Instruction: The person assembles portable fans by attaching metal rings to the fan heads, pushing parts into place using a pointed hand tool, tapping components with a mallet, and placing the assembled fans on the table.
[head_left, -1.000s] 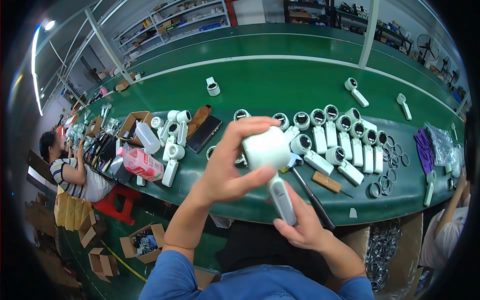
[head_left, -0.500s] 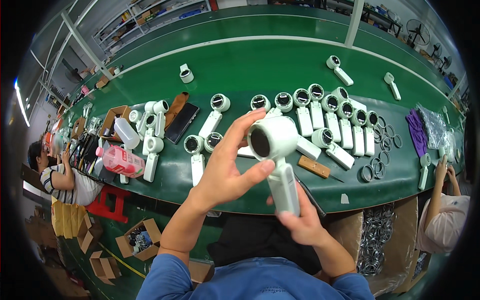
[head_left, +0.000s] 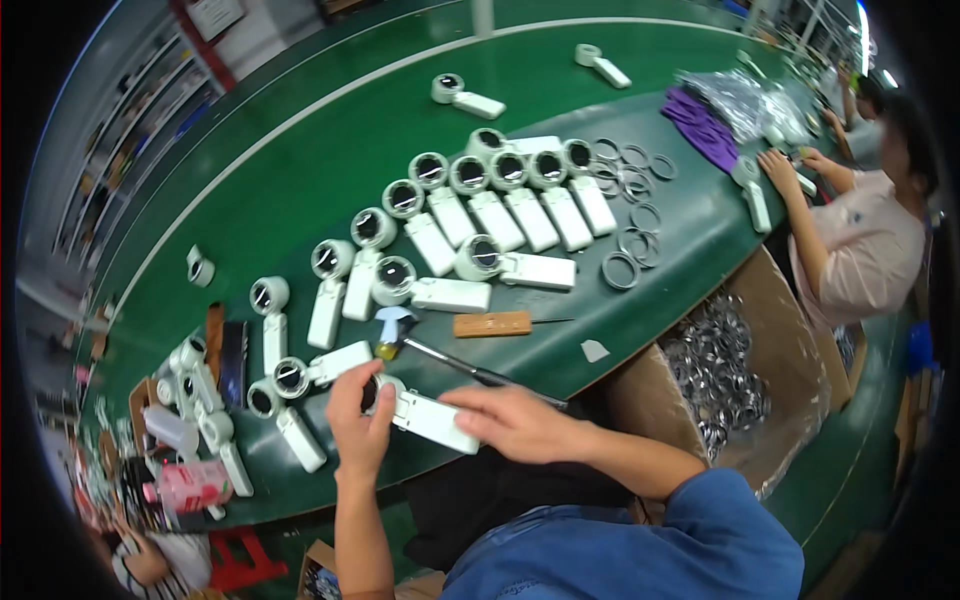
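Observation:
A pale handheld fan [head_left: 432, 418] lies between my two hands, tilted with its handle to the right, at the table's near edge. My left hand [head_left: 358, 420] is closed round its round head, which the fingers partly cover. The fingers of my right hand [head_left: 525, 425] grip the handle's end. Just beyond them rests a hammer [head_left: 394, 330] with a pale blue head, a yellow face and a dark handle. A wooden-handled awl [head_left: 492, 324] lies farther right. Several more fans [head_left: 430, 243] lie beyond, their dark round faces turned up.
Loose metal rings [head_left: 621, 270] lie right of the fans, near a purple glove [head_left: 700, 130] and clear plastic bags [head_left: 735, 100]. A lined carton [head_left: 800, 400] of rings stands below the table edge. A pink bottle [head_left: 190, 487] is at left. A co-worker [head_left: 860, 240] sits at right.
The view has turned to the right. The fan, held upright before, has come down and now lies slanted in both hands. The hammer's head has come into sight.

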